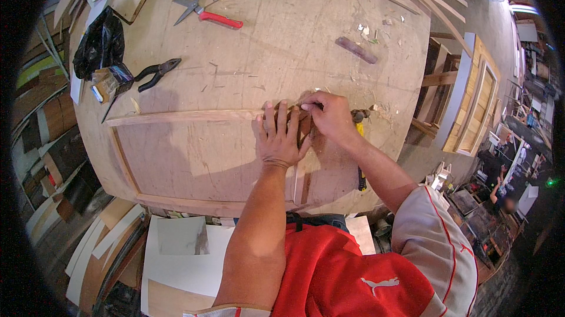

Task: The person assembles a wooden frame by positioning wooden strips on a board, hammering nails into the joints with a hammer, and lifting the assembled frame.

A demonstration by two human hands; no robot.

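Note:
A thin wooden frame (194,116) lies on the plywood tabletop (259,52) close to my body. My left hand (279,134) rests flat with fingers spread over the right end of its far rail. Just right of it, my right hand (332,116) is closed in a pinch above that corner. Whatever sits between its fingertips is too small or hidden to make out. A brown strip (306,134) shows partly between the two hands. Beside my right wrist lies a hammer (361,179) with a yellow and black handle, its dark head at the far end, partly behind my forearm.
Red-handled snips (219,20) lie open at the far side. Pliers (158,74), a small open box (112,82) and a black plastic bag (101,43) sit left. A dark wooden piece (356,50) lies among chips. Wood strips line the far edge; a panelled door (474,99) stands right.

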